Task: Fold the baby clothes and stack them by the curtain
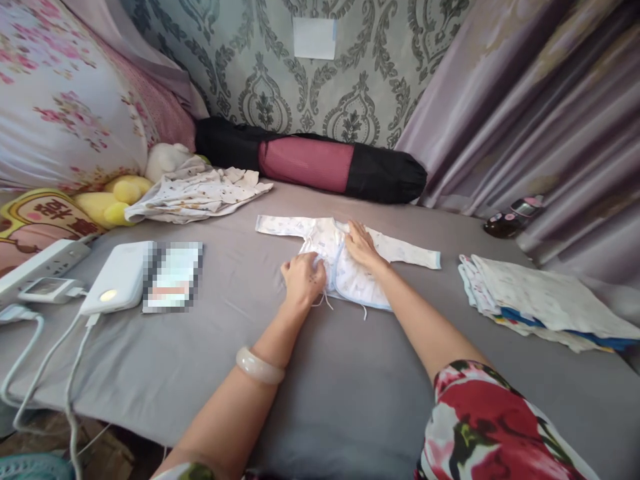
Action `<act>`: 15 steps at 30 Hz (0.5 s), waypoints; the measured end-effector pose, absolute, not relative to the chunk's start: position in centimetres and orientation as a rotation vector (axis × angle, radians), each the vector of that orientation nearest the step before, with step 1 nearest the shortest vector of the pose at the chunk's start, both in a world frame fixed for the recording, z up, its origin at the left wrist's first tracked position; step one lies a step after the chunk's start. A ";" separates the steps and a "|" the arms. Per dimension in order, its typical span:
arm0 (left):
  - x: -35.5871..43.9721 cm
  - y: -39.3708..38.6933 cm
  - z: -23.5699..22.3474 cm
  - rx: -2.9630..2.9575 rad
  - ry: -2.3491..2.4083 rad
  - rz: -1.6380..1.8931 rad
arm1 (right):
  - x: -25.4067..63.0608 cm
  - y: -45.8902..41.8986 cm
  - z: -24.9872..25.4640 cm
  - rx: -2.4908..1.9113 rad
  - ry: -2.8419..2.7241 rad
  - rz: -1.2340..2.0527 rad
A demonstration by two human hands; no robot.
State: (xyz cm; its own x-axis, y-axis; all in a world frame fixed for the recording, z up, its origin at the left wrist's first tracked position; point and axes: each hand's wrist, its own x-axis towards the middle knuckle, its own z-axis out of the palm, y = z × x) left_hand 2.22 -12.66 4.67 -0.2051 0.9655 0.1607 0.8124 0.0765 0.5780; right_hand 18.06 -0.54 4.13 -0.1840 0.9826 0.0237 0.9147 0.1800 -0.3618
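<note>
A small white baby shirt (345,273) with pale prints, blue edging and thin ties lies on the grey sheet, its sleeves spread to both sides. My right hand (362,247) rests flat on its upper front, near the neckline, with fingers stretched out. On the shirt's left side, my left hand (304,277) has its fingers bent and closed on the cloth at the edge; the fingertips are partly hidden. White ties hang below the hem, close to my left hand.
Folded baby clothes (545,300) are stacked at right, near a bottle (515,217). At left are a white power bank (120,277), a blurred-out phone (173,277), a power strip (45,263) and cables. Behind lie a crumpled spotted cloth (200,193) and a long black-and-red bag (305,163).
</note>
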 end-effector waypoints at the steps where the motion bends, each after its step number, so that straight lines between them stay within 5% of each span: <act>1: 2.2 -12.6 4.8 1.749 2.096 0.875 | 18.7 -1.9 4.0 -1.876 -2.213 0.384; 8: 2.7 -13.2 4.9 2.001 1.941 0.941 | 18.4 -10.4 3.7 -1.918 -2.328 0.316; 15: 3.1 -14.0 3.5 2.394 1.718 0.412 | 18.3 -15.1 3.7 -1.782 -2.415 0.289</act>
State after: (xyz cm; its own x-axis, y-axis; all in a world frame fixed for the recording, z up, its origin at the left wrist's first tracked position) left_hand 3.08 -13.99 3.52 0.2996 0.9457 0.1259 0.8999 -0.3240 0.2919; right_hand 18.28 -15.07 3.71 -0.2962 0.9550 -0.0116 0.9309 0.2860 -0.2275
